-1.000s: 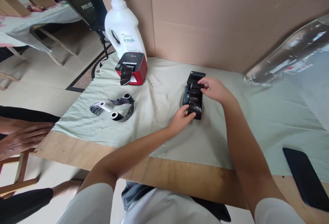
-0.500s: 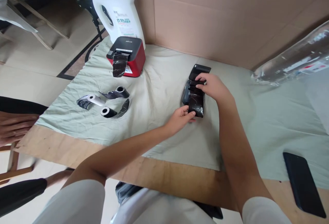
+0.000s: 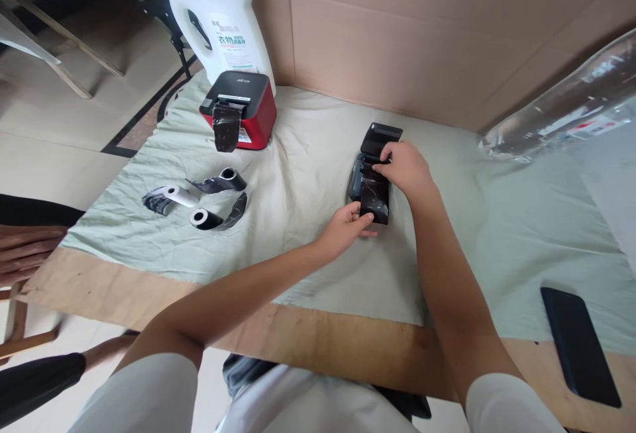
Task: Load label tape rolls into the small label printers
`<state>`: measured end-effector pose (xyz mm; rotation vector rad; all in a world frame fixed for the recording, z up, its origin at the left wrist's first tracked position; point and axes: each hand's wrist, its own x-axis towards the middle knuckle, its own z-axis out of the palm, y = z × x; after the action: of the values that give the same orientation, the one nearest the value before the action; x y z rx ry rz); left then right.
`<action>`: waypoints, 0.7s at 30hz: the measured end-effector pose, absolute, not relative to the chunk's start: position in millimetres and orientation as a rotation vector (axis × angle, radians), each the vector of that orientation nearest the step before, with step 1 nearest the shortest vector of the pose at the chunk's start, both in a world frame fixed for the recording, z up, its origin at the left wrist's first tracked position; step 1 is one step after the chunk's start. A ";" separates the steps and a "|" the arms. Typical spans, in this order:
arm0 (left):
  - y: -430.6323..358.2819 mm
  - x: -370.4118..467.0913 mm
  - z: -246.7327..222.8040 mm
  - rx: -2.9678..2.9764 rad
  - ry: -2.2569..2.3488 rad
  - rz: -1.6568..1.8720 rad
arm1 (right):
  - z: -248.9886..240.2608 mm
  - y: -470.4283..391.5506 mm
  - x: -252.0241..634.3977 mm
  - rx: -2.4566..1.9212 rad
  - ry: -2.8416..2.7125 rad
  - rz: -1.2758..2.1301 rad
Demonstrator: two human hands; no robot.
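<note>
A small dark handheld printer (image 3: 356,178) lies on the cloth, its black flap-like upper part (image 3: 381,134) toward the wall. A strip of glossy black paper (image 3: 375,193) stretches over it toward me. My left hand (image 3: 346,228) pinches the strip's near left corner, thumb on top and other fingers at the side and below. At the strip's far end, just below the flap, my right hand (image 3: 403,167) is closed on the paper with thumb and index finger. The fingers hide part of the paper and the printer there.
Left on the cloth stand a red and black printer (image 3: 262,115) with black paper hanging out and a white detergent jug (image 3: 218,16). Partly unrolled paper rolls (image 3: 209,219) lie nearer. A phone (image 3: 581,347) rests at right. Cardboard (image 3: 387,42) rises behind; another person's hand (image 3: 32,247) is far left.
The whole view has shifted slightly. My right fingers have moved a little on the strip toward its left side; my left hand keeps its place at the near corner.
</note>
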<state>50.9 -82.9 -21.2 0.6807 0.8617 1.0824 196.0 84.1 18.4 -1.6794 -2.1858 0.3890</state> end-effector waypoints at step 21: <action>-88.9 54.7 -3.2 0.716 1.013 0.994 | 63.0 66.5 218.9 -1.520 -2.346 0.804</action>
<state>54.7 -88.9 -3.2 0.7158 1.0127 0.9937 218.9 66.5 63.0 -1.5205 -2.3461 0.8036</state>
